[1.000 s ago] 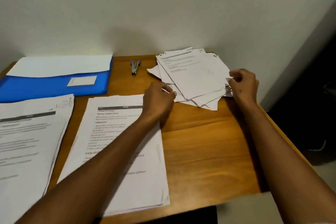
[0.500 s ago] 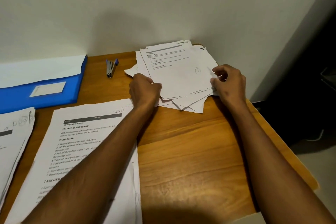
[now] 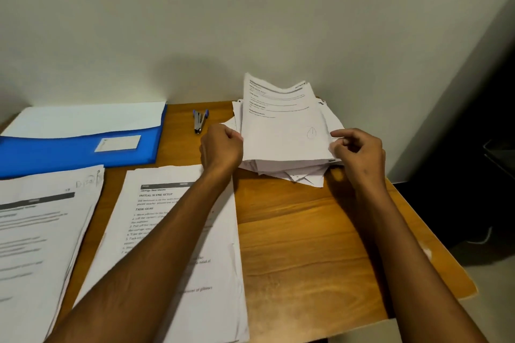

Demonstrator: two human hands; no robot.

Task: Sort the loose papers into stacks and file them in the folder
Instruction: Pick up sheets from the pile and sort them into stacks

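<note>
We're looking down at a wooden bench (image 3: 306,245) pushed against a plain wall, and the messy pile of loose papers (image 3: 284,131) sitting at its back right is the thing to go by. Both hands are working that pile: the left hand (image 3: 221,147) is clenching the pile's left edge, and the right hand (image 3: 358,152) is pinching the right edge between thumb and fingers, index finger sticking out a bit. The top sheets are lifting and bowing upward at their far end, while a few crooked sheets are poking out underneath toward us and staying flat on the wood.

Just left of the pile a small blue-and-silver stapler (image 3: 200,121) is lying on the bench, not touching the papers. Further left of that the blue folder (image 3: 75,150) is lying flat with a white label on its cover and white sheets showing along its back edge. In front of the pile and to its left, under our left forearm, a sorted stack (image 3: 167,231) is lying with printed text facing up. Well left of the pile, at the frame edge and just in front of the folder, a second stack (image 3: 36,231) is lying too, its print too blurry to read
</note>
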